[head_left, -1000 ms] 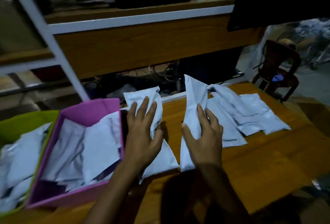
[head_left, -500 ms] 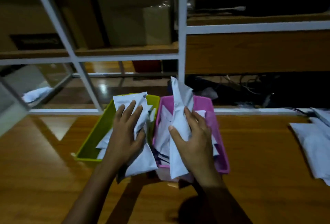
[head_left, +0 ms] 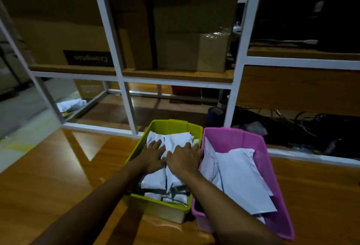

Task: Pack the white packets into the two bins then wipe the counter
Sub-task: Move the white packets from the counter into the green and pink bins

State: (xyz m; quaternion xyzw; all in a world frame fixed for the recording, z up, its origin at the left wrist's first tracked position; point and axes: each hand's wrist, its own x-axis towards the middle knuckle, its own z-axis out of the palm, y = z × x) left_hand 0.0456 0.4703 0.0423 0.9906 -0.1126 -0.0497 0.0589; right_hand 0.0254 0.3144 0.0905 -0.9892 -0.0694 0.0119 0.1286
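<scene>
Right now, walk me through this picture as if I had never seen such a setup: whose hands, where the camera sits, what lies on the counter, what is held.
No machine here: a person works with bare hands, and the one camera sits on their head, looking forward and down. The left hand and right hand press flat on white packets inside the green bin; the fingers grip nothing. Beside it stands a pink bin with more packets. Both bins sit on a wooden counter, with a shelf of cardboard boxes behind.
</scene>
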